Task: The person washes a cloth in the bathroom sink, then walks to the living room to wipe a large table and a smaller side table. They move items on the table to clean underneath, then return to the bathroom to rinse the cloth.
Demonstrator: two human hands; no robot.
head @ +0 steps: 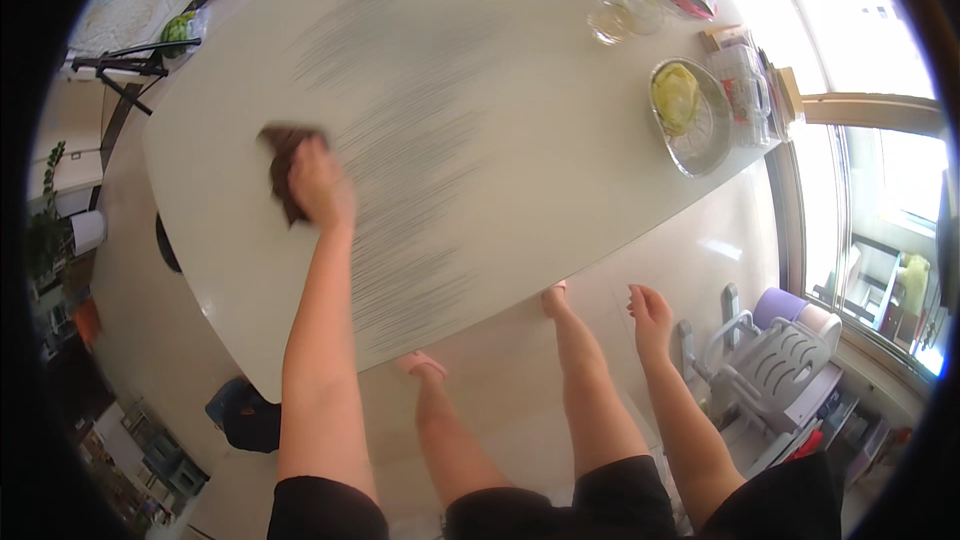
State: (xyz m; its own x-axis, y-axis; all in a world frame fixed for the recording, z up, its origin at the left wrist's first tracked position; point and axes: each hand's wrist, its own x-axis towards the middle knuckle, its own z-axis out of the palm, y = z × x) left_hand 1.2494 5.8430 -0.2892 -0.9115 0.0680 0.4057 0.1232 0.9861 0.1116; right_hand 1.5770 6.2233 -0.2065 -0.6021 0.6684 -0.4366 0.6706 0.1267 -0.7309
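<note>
My left hand (321,184) is pressed on a brown cloth (283,165) that lies bunched on the pale tabletop (525,127). Both hand and cloth are blurred, and the palm side is hidden. Dark streaked marks of the table's pattern run just right of the cloth. My right hand (650,311) hangs beyond the table's near edge, over the floor, with fingers curled in and nothing visible in them.
An oval metal dish (709,142) holding a cabbage-like vegetable (676,99) stands at the table's right. Behind it are a plastic container (739,90) and clear glassware (611,21). A grey plastic chair (780,364) and a dark stool (251,416) flank my legs.
</note>
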